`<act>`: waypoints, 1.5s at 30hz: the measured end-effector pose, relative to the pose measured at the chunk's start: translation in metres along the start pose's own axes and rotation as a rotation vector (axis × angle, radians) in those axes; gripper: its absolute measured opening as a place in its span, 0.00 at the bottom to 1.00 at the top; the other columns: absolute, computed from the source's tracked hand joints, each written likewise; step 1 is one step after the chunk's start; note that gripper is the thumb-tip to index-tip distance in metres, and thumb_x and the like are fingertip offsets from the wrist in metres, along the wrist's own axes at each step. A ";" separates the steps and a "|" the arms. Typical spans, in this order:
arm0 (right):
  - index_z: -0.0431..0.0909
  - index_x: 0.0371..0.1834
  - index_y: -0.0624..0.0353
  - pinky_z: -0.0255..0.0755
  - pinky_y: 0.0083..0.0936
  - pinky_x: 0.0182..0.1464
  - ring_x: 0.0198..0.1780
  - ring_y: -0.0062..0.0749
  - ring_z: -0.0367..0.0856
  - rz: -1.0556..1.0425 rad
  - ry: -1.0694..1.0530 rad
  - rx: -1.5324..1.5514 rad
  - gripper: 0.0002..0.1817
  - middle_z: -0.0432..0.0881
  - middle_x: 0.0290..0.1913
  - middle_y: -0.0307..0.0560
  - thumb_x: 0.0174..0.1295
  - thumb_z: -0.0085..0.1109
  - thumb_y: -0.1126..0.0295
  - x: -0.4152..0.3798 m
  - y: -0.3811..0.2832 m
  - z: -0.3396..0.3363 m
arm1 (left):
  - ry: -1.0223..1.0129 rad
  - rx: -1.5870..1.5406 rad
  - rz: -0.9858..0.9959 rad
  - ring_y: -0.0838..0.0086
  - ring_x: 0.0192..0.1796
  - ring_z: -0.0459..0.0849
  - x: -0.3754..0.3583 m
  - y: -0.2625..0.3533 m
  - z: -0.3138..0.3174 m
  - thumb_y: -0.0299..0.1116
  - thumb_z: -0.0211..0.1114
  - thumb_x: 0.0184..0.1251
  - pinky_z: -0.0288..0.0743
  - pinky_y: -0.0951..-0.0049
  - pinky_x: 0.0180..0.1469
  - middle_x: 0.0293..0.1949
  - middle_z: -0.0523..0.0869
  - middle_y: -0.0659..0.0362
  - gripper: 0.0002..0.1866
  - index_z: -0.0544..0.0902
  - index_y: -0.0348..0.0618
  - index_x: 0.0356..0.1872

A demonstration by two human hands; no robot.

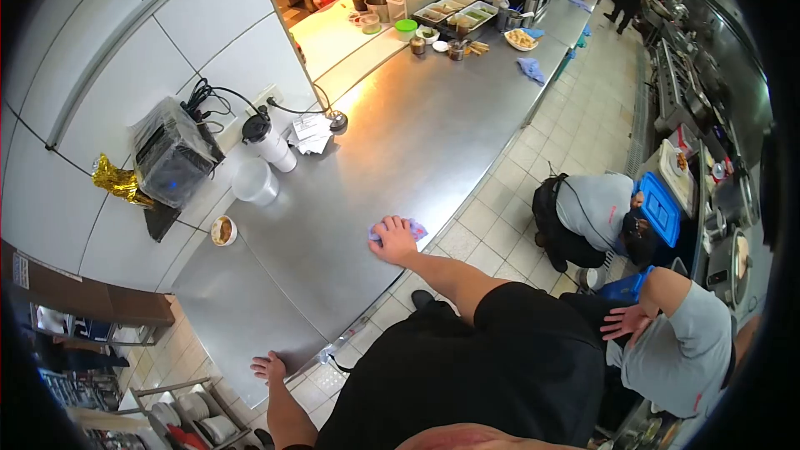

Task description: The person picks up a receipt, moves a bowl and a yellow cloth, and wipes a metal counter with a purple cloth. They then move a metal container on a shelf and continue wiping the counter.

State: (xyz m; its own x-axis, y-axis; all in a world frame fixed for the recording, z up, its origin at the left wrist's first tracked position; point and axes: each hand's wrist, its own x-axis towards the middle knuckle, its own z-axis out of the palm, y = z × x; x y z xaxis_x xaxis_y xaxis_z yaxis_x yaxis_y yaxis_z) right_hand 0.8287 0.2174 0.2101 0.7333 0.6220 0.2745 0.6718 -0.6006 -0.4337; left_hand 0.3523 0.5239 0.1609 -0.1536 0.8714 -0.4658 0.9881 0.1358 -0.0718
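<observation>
My right hand (394,241) presses a bluish-purple cloth (417,231) with pink patches onto the steel counter (333,192), close to its front edge. The fingers curl over the cloth and hide part of it. At the counter's near left end, my left hand (268,367) rests on the metal with its fingers apart and nothing in them. A small cup with brown contents (223,231) and a clear plastic tub (255,182) stand by the wall, beyond both hands. Next to the tub is a white tumbler with a black lid (271,143).
A plastic-wrapped machine (177,152) and paper slips (310,133) are by the wall. Food trays (457,13) and another cloth (531,70) lie farther along. A co-worker (593,215) crouches by a blue lid (659,209); another person (683,346) stands close at right.
</observation>
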 end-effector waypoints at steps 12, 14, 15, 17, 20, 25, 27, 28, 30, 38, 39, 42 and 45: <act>0.87 0.31 0.51 0.77 0.50 0.55 0.47 0.51 0.87 0.473 -0.251 0.331 0.16 0.89 0.39 0.53 0.61 0.58 0.52 0.060 0.049 -0.035 | -0.012 -0.051 0.097 0.32 0.83 0.36 -0.033 -0.001 -0.006 0.64 0.46 0.75 0.35 0.43 0.82 0.82 0.39 0.31 0.49 0.41 0.39 0.83; 0.87 0.40 0.48 0.63 0.60 0.69 0.63 0.52 0.79 0.299 -0.187 0.312 0.17 0.86 0.55 0.54 0.63 0.58 0.49 0.065 0.071 -0.048 | -0.014 -0.071 0.080 0.32 0.83 0.37 -0.040 0.001 -0.004 0.63 0.47 0.75 0.35 0.44 0.82 0.81 0.40 0.30 0.49 0.41 0.40 0.83; 0.85 0.50 0.45 0.53 0.64 0.73 0.71 0.54 0.69 0.258 -0.129 0.283 0.20 0.78 0.65 0.55 0.63 0.59 0.47 0.065 0.075 -0.054 | -0.019 -0.077 0.092 0.31 0.82 0.37 -0.043 0.000 -0.004 0.63 0.48 0.75 0.36 0.44 0.82 0.81 0.38 0.30 0.49 0.41 0.42 0.84; 0.79 0.65 0.39 0.42 0.67 0.78 0.80 0.58 0.55 0.200 -0.063 0.181 0.27 0.66 0.77 0.56 0.63 0.60 0.45 0.061 0.083 -0.057 | -0.038 -0.081 0.079 0.31 0.82 0.37 -0.048 0.000 -0.003 0.64 0.48 0.75 0.36 0.44 0.82 0.81 0.37 0.30 0.49 0.41 0.43 0.84; 0.70 0.76 0.35 0.38 0.65 0.80 0.83 0.62 0.47 0.150 -0.070 0.013 0.35 0.56 0.83 0.55 0.64 0.59 0.44 0.052 0.100 -0.045 | -0.055 -0.046 0.057 0.30 0.82 0.36 -0.057 0.006 0.002 0.65 0.45 0.76 0.37 0.42 0.82 0.81 0.34 0.31 0.49 0.37 0.45 0.84; 0.67 0.78 0.35 0.38 0.64 0.81 0.84 0.62 0.47 0.140 -0.132 -0.048 0.35 0.54 0.83 0.55 0.67 0.57 0.46 0.047 0.110 -0.025 | -0.086 0.142 0.103 0.28 0.81 0.34 -0.041 -0.003 0.031 0.67 0.43 0.77 0.36 0.40 0.81 0.81 0.31 0.31 0.50 0.33 0.46 0.84; 0.67 0.78 0.36 0.38 0.64 0.81 0.84 0.62 0.47 0.136 -0.125 -0.042 0.34 0.55 0.83 0.55 0.67 0.57 0.47 0.046 0.110 -0.024 | -0.054 0.017 0.022 0.27 0.81 0.35 -0.053 0.004 0.027 0.67 0.43 0.77 0.37 0.39 0.81 0.81 0.32 0.31 0.50 0.34 0.46 0.84; 0.67 0.78 0.37 0.38 0.64 0.81 0.83 0.62 0.47 0.133 -0.121 -0.037 0.34 0.55 0.83 0.55 0.67 0.57 0.47 0.047 0.111 -0.025 | -0.037 -0.047 -0.020 0.26 0.81 0.36 -0.059 0.009 0.026 0.67 0.43 0.76 0.37 0.39 0.81 0.81 0.32 0.31 0.50 0.34 0.45 0.83; 0.67 0.77 0.36 0.38 0.64 0.81 0.83 0.62 0.47 0.131 -0.114 -0.045 0.34 0.55 0.83 0.55 0.67 0.57 0.48 0.049 0.111 -0.028 | -0.063 -0.026 0.013 0.26 0.81 0.37 -0.058 0.014 0.023 0.67 0.43 0.77 0.39 0.39 0.81 0.81 0.33 0.31 0.50 0.35 0.45 0.84; 0.70 0.74 0.45 0.44 0.62 0.79 0.80 0.61 0.52 0.079 0.070 0.081 0.36 0.61 0.78 0.61 0.60 0.62 0.53 0.041 0.107 -0.036 | -0.134 -0.137 -0.193 0.30 0.81 0.43 -0.087 0.051 -0.005 0.86 0.53 0.54 0.54 0.32 0.76 0.83 0.34 0.36 0.70 0.35 0.46 0.84; 0.70 0.73 0.47 0.47 0.61 0.78 0.79 0.61 0.55 0.035 0.057 0.114 0.36 0.62 0.76 0.61 0.58 0.63 0.55 0.037 0.111 -0.039 | -0.147 -0.176 -0.234 0.30 0.81 0.44 -0.090 0.060 -0.007 0.87 0.54 0.52 0.57 0.31 0.74 0.83 0.34 0.38 0.71 0.35 0.47 0.84; 0.71 0.71 0.50 0.53 0.59 0.75 0.75 0.57 0.61 -0.022 0.023 0.115 0.37 0.67 0.71 0.59 0.52 0.63 0.61 0.042 0.113 -0.039 | -0.121 -0.280 -0.316 0.33 0.81 0.46 -0.112 0.082 -0.010 0.89 0.56 0.47 0.63 0.29 0.70 0.84 0.33 0.44 0.74 0.34 0.49 0.84; 0.71 0.71 0.50 0.55 0.57 0.74 0.73 0.55 0.63 -0.027 0.010 0.076 0.38 0.69 0.69 0.56 0.49 0.62 0.65 0.046 0.111 -0.038 | -0.087 -0.260 -0.316 0.32 0.82 0.42 -0.109 0.082 0.001 0.89 0.56 0.47 0.55 0.30 0.75 0.84 0.32 0.44 0.75 0.33 0.49 0.84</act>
State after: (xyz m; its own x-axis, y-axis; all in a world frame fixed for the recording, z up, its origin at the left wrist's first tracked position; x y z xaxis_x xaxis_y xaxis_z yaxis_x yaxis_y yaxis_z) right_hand 0.9408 0.1602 0.2074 0.7166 0.6322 0.2948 0.6813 -0.5437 -0.4900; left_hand 0.4501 0.4398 0.2050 -0.4373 0.7267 -0.5297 0.8579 0.5138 -0.0034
